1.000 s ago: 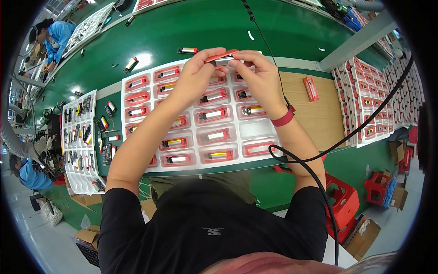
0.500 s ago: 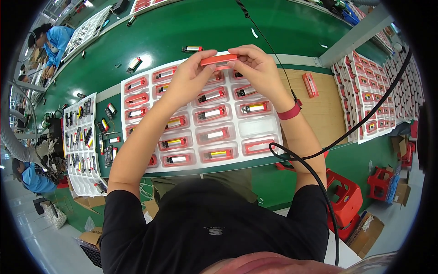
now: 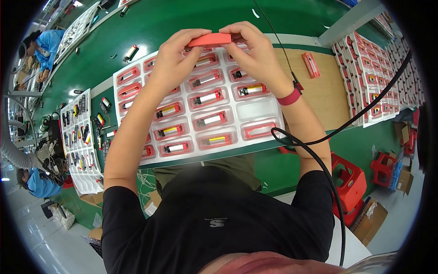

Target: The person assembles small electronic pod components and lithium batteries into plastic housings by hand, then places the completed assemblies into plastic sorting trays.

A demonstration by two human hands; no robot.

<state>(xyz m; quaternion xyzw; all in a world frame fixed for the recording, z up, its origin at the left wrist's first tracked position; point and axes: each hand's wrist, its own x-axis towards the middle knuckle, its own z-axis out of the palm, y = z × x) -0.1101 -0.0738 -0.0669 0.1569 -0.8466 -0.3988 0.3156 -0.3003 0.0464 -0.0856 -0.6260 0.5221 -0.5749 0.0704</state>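
My left hand [image 3: 178, 52] and my right hand [image 3: 252, 51] hold a red plastic casing [image 3: 211, 39] by its two ends, above the far side of a white moulded tray [image 3: 258, 109]. The casing's smooth outer face shows; whatever is inside it is hidden. Both hands are closed, with fingers and thumbs pinching the ends. Below them the tray holds rows of red casings, many with a white- or yellow-labelled cell and a dark circuit board. One compartment at the right has no casing in it. Around my right wrist is a red strap [image 3: 289, 97] with a thin cord.
On brown cardboard [image 3: 321, 107] at right lies another red casing [image 3: 311, 65]. Stacked filled trays [image 3: 365, 77] stand beyond it. A black cable [image 3: 351, 125] loops over the tray's right corner. Another tray [image 3: 82, 137] of parts sits left. People in blue work at far left.
Both hands have moved farther away with the red casing. It has been tilted, so its plain outer face shows more. The whole view has shifted slightly.
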